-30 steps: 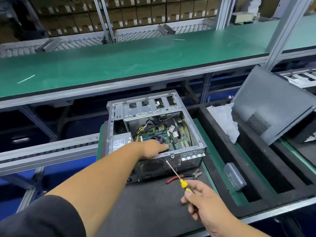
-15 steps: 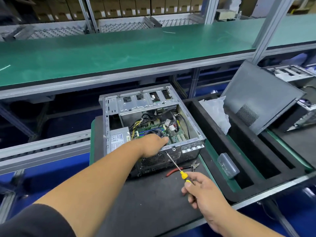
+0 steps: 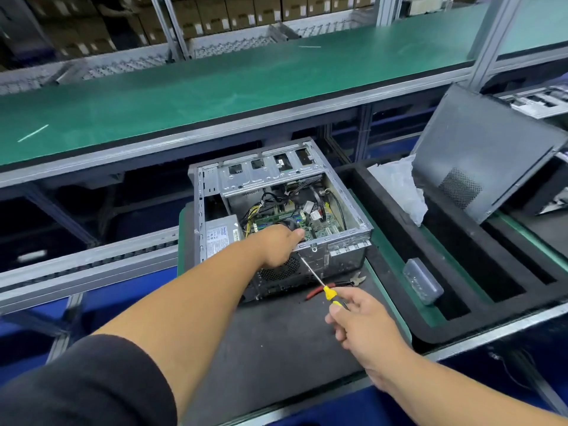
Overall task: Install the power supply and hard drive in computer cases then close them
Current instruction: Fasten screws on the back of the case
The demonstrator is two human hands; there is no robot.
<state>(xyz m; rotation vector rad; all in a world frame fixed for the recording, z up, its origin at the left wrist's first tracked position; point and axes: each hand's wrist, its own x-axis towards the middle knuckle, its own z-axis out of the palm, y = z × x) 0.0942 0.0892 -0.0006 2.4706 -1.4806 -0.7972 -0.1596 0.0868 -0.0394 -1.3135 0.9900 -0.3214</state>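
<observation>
Fastening step: your left hand (image 3: 278, 245) grips the case (image 3: 347, 250) rim; your right hand (image 3: 362, 324) holds the screwdriver (image 3: 318, 279). Next, seat its tip squarely.

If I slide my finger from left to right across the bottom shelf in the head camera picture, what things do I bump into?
Power supply → left hand on the computer case → screwdriver in the right hand → small clear plastic box → grey side panel leaning up.
</observation>
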